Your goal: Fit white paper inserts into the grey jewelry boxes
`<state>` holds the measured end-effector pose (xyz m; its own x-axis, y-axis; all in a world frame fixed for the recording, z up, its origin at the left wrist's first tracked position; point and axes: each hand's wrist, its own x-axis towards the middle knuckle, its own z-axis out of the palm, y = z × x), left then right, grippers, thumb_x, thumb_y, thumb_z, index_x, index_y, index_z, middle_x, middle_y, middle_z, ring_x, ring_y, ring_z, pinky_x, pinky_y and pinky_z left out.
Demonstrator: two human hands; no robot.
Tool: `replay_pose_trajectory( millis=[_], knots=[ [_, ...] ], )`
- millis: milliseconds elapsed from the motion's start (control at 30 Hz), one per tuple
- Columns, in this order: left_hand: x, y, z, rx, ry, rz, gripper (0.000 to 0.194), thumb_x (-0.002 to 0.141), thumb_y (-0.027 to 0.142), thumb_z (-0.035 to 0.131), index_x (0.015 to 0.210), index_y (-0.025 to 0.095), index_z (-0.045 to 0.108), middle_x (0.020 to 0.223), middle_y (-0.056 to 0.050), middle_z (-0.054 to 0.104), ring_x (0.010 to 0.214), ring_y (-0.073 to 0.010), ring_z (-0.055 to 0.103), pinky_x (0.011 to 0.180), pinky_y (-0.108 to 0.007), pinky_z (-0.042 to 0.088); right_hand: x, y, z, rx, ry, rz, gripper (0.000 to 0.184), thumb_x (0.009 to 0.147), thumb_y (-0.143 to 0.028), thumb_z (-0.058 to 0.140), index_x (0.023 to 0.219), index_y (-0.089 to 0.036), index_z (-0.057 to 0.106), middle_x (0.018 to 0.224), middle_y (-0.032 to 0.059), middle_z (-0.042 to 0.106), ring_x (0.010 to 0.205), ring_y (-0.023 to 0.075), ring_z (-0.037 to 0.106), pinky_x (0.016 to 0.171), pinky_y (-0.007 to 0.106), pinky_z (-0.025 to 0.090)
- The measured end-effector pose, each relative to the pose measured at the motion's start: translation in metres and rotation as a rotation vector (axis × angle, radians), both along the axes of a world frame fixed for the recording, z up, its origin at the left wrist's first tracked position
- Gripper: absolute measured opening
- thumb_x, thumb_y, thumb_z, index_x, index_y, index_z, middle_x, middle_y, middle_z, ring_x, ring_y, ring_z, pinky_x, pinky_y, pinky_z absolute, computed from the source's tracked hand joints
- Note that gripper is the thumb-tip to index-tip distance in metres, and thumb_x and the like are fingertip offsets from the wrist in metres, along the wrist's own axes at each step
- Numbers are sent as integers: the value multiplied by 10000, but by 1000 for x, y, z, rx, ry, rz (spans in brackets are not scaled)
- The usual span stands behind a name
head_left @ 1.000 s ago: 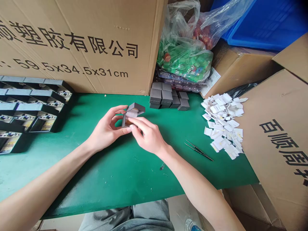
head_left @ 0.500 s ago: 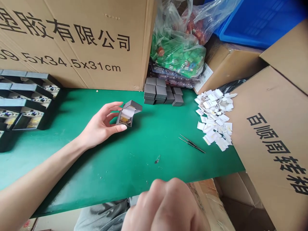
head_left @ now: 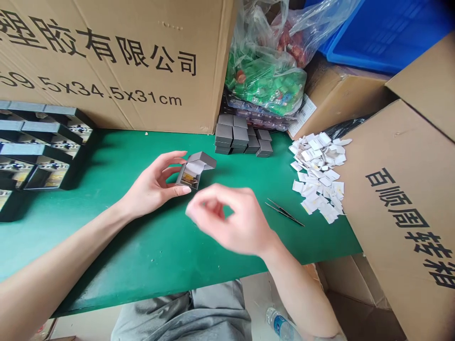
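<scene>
My left hand [head_left: 154, 182] holds a small grey hinged box [head_left: 195, 171] with its lid open, gripping it between thumb and fingers. The lid has a white lining, and a small gold-and-dark item lies inside the box. My right hand [head_left: 227, 220] is blurred by motion just right of the box, not touching it, with its fingers curled and nothing visible in them. Fine metal tweezers [head_left: 284, 212] lie on the green bench mat [head_left: 142, 251] to the right of that hand.
Stacked grey boxes [head_left: 240, 137] stand at the back of the mat. White paper pieces [head_left: 316, 177] lie in a heap to the right. Open black boxes [head_left: 46, 163] sit at the left. Large cardboard cartons [head_left: 117, 66] and a plastic bag [head_left: 265, 71] border the mat.
My right hand has left the box, dropped toward me near the camera, and risen again beside the box. My left hand keeps holding the open box.
</scene>
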<state>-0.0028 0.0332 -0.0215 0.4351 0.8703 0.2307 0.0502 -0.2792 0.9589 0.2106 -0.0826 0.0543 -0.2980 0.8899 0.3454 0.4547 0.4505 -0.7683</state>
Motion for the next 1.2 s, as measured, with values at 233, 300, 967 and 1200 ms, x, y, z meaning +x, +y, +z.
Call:
replay_pose_trajectory(
  millis=[233,300,967,1200],
  knots=[
    [1,-4,1,8,43,26,721,771,456,927,1397,336,589,1492,-79,589,1356,-320,601,1022,-407,632,-1,54,-71,111,-218,-251,258,1020,-279,539,1081,-180,770,824,33,774,613,131,610,629,257,436],
    [1,-6,4,-15,51,20,707,775,453,921,1387,334,589,1549,-81,549,1351,-324,607,955,-375,663,-1,51,-78,101,-223,-243,297,1022,-284,512,1125,-179,770,865,41,789,606,132,606,631,256,447],
    [3,-11,4,73,97,56,739,795,554,896,1407,288,578,1542,-113,593,1361,-338,621,1102,-472,596,-4,49,-68,-161,-29,-169,330,978,-299,526,1153,-191,785,725,11,729,539,127,548,582,242,432],
    [4,-12,5,32,120,47,768,780,583,894,1412,283,578,1540,-124,585,1355,-352,615,968,-412,665,-5,48,-70,-170,-53,-196,323,994,-319,504,1111,-193,778,721,3,732,528,129,559,568,246,401]
  ],
)
